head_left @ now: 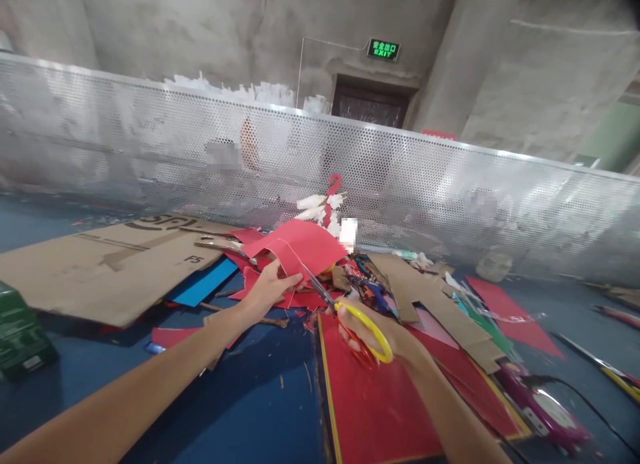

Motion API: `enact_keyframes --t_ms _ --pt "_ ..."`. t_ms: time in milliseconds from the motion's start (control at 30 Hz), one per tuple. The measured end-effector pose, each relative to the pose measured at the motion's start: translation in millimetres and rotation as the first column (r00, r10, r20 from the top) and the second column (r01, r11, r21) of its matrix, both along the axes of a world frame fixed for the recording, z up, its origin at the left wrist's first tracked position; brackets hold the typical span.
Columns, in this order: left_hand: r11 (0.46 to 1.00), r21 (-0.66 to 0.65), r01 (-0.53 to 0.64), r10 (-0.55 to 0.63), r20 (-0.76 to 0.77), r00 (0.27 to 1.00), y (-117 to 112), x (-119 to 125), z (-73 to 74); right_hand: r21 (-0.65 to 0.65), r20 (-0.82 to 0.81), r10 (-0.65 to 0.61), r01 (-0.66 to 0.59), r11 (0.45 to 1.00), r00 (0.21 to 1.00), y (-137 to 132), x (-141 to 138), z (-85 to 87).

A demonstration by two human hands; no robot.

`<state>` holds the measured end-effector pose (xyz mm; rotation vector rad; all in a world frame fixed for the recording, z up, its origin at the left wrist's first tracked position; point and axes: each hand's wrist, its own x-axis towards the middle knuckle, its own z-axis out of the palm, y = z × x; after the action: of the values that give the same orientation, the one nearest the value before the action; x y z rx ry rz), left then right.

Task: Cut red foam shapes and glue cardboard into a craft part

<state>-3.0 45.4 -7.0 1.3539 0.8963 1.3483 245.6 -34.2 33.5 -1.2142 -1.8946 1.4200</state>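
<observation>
From the head view, the left hand [267, 287] pinches the lower edge of a red paper sheet [300, 245], holding it lifted and slightly tilted above the clutter, fingers closed on the paper. The right hand [385, 337] grips a pair of scissors [350, 317] through the yellow and red handle loops, fingers closed around them; the blades point up and left and meet the sheet's lower edge just beside the left hand's fingers. The blades look entered into the paper only near its edge, and most of the sheet above them appears uncut, so the cut seems to be at an early stage, with the larger part of the sheet left to go; how far the slit really runs is hidden by the blades and the fold of the paper. Around them on the blue tabletop [260, 411] lie red offcuts, a large red card [375, 411] under the right wrist, a flat cardboard sheet [100, 271] to the left, brown cardboard strips [430, 297] to the right, and a blue paper piece [203, 283]. A perforated metal screen [450, 191] stands behind.
</observation>
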Motion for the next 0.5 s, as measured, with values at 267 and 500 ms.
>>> enact_keyframes --t_ms 267,500 --pt "1.0 0.007 -0.01 0.01 -0.03 1.0 3 -2 -4.2 -0.043 0.006 -0.018 0.018 0.999 1.0 3 -3 -9.7" --pt "1.0 -0.007 0.01 -0.01 0.032 0.999 2 1 -1.7 -0.094 0.002 -0.055 0.055 0.994 0.998 11 5 -11.0"
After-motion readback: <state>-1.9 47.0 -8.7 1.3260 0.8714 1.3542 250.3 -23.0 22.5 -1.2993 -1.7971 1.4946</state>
